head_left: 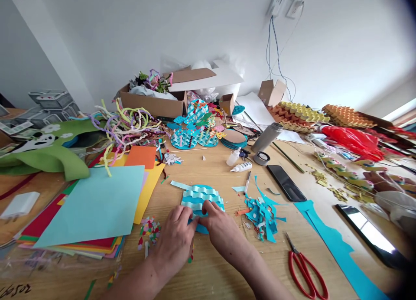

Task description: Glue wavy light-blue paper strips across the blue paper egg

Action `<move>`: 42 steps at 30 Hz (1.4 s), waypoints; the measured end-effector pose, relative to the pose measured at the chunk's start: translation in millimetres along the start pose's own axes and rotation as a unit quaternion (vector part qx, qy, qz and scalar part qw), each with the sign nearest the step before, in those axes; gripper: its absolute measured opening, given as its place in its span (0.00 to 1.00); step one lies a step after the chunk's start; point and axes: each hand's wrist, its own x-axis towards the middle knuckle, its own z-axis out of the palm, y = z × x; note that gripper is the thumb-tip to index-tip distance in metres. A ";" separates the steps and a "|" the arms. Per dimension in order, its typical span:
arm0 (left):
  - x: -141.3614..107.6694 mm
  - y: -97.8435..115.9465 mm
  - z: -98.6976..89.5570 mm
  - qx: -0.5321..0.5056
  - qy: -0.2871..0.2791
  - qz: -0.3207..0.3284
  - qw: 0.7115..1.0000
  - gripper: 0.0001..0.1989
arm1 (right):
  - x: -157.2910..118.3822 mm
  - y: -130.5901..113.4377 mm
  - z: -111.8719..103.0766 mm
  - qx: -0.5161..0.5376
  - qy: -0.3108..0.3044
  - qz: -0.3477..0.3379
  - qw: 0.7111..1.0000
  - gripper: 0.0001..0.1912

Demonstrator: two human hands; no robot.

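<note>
A round blue paper disc [202, 197] lies flat on the table, crossed by several pale blue wavy paper strips [206, 190]. One strip's end [177, 185] sticks out past the disc's upper left edge. Both my hands rest over the disc's lower part. My left hand [178, 230] has its thumb and fingers pinched together at a wavy strip, mostly hidden by the fingers. Close beside it, my right hand [217, 222] has curled fingers pinched at the same strip, pressing against the disc. The thumbs nearly meet.
Red-handled scissors [305, 269] and blue paper scraps [264, 213] lie at right, near two phones [286, 183]. Glue bottles [241, 167] and a grey flask [267, 137] are beyond. Coloured paper sheets [94, 204] are stacked at left; finished-looking blue paper pieces [185, 137] lie behind.
</note>
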 end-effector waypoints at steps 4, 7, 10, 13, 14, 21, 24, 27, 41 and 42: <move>-3.8 2.5 7.0 0.030 -0.024 -0.003 0.999 0.12 | -0.1 4.4 -0.3 0.024 0.016 0.000 1.000 0.16; -5.0 2.6 11.1 0.034 -0.033 0.000 0.999 0.11 | 0.0 5.0 -1.3 0.031 0.016 0.004 0.999 0.16; -4.5 2.8 10.9 0.034 -0.038 -0.003 0.999 0.12 | -0.1 3.6 -4.0 0.036 0.010 0.005 0.999 0.16; -4.5 3.0 9.5 0.037 -0.043 0.000 0.998 0.12 | -0.1 2.0 -8.2 0.037 0.005 0.011 0.999 0.17; -4.8 2.9 9.6 0.036 -0.045 0.000 0.998 0.12 | 0.0 1.7 -9.7 0.038 0.003 0.012 0.999 0.17; -5.6 1.3 13.3 0.009 -0.043 -0.012 0.999 0.16 | 2.3 3.1 -18.0 0.068 -0.038 0.009 0.997 0.17; -3.5 1.8 11.5 0.008 -0.050 -0.017 0.999 0.17 | 3.5 3.8 -17.8 0.071 -0.043 0.008 0.997 0.17; -2.8 3.1 8.8 0.014 -0.064 -0.024 0.998 0.19 | 4.4 4.6 -17.1 0.072 -0.045 0.008 0.996 0.17; 4.8 19.5 -7.3 0.051 -0.111 -0.066 0.990 0.15 | -3.8 15.0 -7.0 0.102 0.031 0.006 0.994 0.20; 5.4 20.8 -7.8 0.049 -0.112 -0.072 0.990 0.15 | -3.8 15.2 -6.5 0.103 0.034 0.007 0.994 0.18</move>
